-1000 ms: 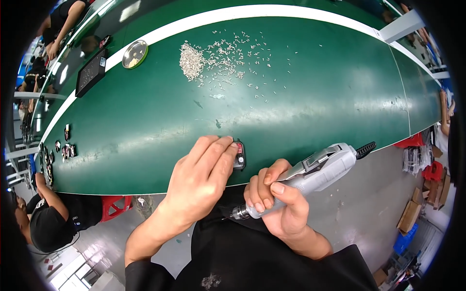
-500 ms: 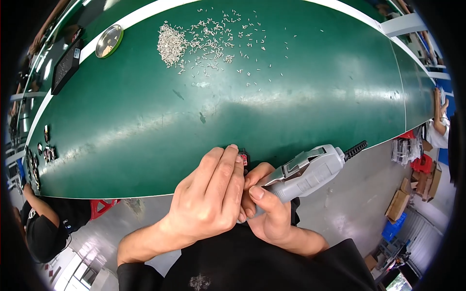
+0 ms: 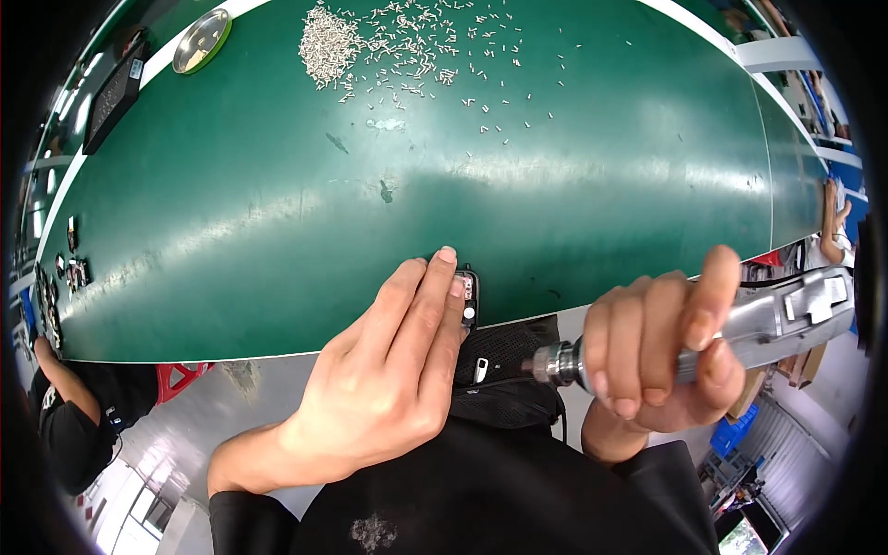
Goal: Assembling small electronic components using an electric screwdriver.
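Observation:
My left hand (image 3: 388, 370) lies over a small black device (image 3: 472, 301) at the near edge of the green table (image 3: 592, 213). Its fingers are pressed together and hold the device down, covering its left side; reddish parts and a white dot show on the uncovered part. Off the table's edge to the right, my right hand (image 3: 661, 347) is wrapped round a grey electric screwdriver (image 3: 786, 319). The metal nose of the screwdriver points left toward the device and is apart from it; its tip is blurred.
A heap of small silver screws (image 3: 326, 46) lies at the far side, with more scattered to its right. Far left are a round green-rimmed dish (image 3: 202, 42) and a black tray (image 3: 116, 106). Small dark parts (image 3: 76, 271) lie near a co-worker (image 3: 69, 398) at left.
My right hand has drawn the screwdriver away from the device, to the right, and turned it. The device is less covered now. My left hand stays on it. The view has shifted slightly.

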{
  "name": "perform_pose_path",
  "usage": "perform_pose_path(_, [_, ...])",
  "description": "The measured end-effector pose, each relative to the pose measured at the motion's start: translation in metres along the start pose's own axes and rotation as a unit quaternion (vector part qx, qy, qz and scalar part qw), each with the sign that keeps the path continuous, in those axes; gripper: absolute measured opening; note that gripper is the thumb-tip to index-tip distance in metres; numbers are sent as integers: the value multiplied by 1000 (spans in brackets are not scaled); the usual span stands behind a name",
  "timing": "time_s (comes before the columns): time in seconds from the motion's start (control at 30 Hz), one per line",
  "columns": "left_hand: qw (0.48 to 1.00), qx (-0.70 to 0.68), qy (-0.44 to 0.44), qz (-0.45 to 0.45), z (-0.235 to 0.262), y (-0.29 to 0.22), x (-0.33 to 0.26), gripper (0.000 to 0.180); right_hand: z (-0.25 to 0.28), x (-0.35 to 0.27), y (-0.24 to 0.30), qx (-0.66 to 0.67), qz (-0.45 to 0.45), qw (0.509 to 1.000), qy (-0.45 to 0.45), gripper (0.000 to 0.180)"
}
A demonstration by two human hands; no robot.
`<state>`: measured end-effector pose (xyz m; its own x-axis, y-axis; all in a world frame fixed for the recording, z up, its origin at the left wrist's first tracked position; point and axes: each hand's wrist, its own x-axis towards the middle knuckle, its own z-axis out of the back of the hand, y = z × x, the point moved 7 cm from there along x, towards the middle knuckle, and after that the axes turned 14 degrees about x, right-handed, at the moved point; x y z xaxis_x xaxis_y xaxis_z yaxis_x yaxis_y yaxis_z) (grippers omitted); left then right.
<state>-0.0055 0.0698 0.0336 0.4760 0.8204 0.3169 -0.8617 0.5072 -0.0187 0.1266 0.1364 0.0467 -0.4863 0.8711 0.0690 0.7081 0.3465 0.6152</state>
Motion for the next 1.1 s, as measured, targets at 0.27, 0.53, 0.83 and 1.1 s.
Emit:
perform_pose_path(0.27, [1000, 22, 17, -7, -5, 0, -10, 43, -7, 39, -1, -68, 17, 989, 132, 17])
perform_pose_path(0.53, [1000, -1, -4, 10, -6, 3, -11, 40, -1, 43, -16, -62, 32, 991, 117, 18])
perform_pose_path(0.83, [998, -51, -28, 37, -9, 3, -14, 33, -4, 41, -22, -126, 27, 985, 112, 18])
perform_pose_path(1.1, [998, -42, -29, 37, -5, 5, -12, 31, -21, 43, -30, -166, 15, 977, 137, 18])
